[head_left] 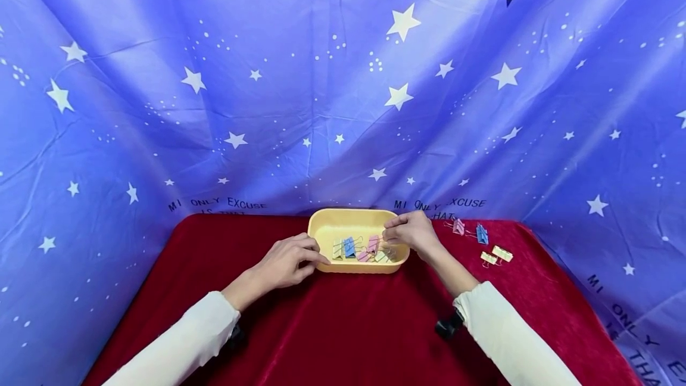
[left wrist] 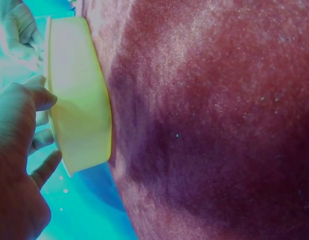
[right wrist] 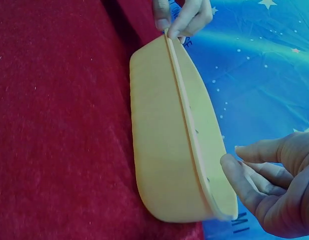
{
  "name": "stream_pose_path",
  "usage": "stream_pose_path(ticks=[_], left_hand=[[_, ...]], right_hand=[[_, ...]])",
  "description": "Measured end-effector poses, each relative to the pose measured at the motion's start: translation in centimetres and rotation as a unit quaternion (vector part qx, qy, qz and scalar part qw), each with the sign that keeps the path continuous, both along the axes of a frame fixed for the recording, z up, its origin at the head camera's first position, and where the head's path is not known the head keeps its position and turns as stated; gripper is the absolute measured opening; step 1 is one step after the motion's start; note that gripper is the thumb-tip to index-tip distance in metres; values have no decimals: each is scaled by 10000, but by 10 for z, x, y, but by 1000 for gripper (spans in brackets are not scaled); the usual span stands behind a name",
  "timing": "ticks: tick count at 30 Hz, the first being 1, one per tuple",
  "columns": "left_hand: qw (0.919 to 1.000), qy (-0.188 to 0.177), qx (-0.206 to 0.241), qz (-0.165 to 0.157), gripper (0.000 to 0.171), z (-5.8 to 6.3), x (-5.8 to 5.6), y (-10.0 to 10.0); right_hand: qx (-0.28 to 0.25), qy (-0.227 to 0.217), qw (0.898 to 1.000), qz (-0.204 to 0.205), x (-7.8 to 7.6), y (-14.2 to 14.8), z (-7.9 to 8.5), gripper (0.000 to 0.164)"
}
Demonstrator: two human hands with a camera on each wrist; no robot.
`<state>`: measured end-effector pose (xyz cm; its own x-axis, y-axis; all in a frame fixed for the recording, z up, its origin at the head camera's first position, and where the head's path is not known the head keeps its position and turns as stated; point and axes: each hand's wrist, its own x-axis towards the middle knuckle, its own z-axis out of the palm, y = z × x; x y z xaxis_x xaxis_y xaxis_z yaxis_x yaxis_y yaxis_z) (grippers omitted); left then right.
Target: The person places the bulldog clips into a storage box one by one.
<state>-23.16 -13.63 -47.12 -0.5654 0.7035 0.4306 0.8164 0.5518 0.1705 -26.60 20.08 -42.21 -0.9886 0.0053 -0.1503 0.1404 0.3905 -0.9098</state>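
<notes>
1. Pale sleeves (head_left: 177, 344), lightly creased, cover both forearms at the near edge of the head view.
2. Left hand (head_left: 286, 262): thumb and fingers pinch the rim at the left end of the yellow container (head_left: 354, 268), which sits on the red cloth (head_left: 332, 332).
3. Right hand (head_left: 411, 232): fingers loosely bent over the container's right end, thumb a little apart from them; nothing visible between the tips. Contact with the wall cannot be determined.
4. Container holds a blue clip (head_left: 349, 247), a pale clip (head_left: 338, 249), pink and pale green ones. Outside, to the right on the cloth: a pink clip (head_left: 458, 227), a blue clip (head_left: 482, 233) and two yellow clips (head_left: 495, 255).
5. Risk, judged: uneven pull on the rim could tip the container and spill its clips. Wire handles could hook one another or a fingertip; nap could snag the loose clips.
6. Materials: container smooth, apparently plastic, oblong with rounded corners and a thin lip. Clips: coloured wedge bodies, looped wire handles. Cloth: plush, velvet-like, light-catching. Backdrop (head_left: 300, 106): blue, star-printed, wrinkled sheeting.
</notes>
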Motion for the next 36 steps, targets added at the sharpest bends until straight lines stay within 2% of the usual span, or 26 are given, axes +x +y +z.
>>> stream_pose_path(ticks=[12, 18, 25, 32, 36], left_hand=[[10000, -10, 25, -4, 31, 0, 1, 1], [10000, 0, 8, -10, 31, -1, 0, 1], [10000, -6, -18, -54, 31, -1, -1, 1], [10000, -28, -30, -63, 31, 0, -1, 1], [10000, -45, -22, -49, 32, 0, -1, 0]], right_hand=[[-399, -23, 9992, -21, 7, 27, -1, 39], [-599, -47, 9982, 12, 12, 51, -1, 39], [-642, -75, 9977, -222, 18, 84, -10, 40], [-865, -91, 9958, -282, 24, 116, -20, 47], [-809, -46, 9955, -484, 28, 133, -22, 46]])
